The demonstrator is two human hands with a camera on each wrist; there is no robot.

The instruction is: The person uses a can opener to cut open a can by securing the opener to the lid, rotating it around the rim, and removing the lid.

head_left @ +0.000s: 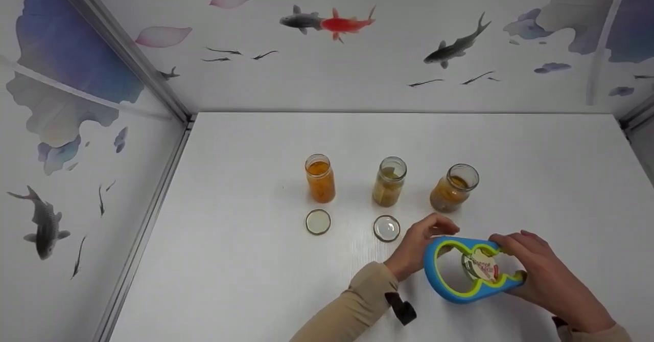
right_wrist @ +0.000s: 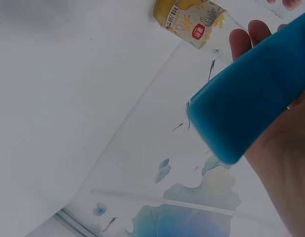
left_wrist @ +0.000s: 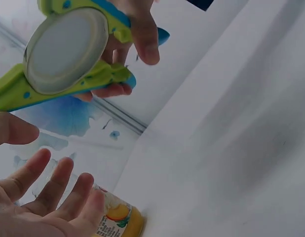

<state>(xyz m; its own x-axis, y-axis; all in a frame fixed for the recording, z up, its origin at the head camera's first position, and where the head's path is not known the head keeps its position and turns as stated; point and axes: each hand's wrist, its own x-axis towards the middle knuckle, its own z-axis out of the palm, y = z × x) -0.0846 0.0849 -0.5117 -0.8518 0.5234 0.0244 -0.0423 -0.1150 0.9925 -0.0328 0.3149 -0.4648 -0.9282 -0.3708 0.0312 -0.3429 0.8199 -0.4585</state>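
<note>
My right hand [head_left: 544, 265] grips a blue and lime-green jar opener [head_left: 465, 297] by its arm ends, above the table. A round jar lid [head_left: 483, 265] with printing on top sits between the opener's scalloped edges; its pale underside shows in the left wrist view. Close to the opener's wide looped end is my left hand [head_left: 416, 245], its fingers [left_wrist: 58, 180] spread, loosely bent and holding nothing. Just beyond the hands stands an uncapped glass jar [head_left: 449, 196] with yellow-orange contents. The right wrist view shows the blue outer side of the opener [right_wrist: 251, 94].
Two more uncapped jars, one orange [head_left: 322, 183] and one yellowish [head_left: 388, 188], stand to the left in the same row. In front of them lie two loose lids [head_left: 318, 222], one before each jar. Printed panels [head_left: 357, 76] border the white table [head_left: 230, 178] behind and at left.
</note>
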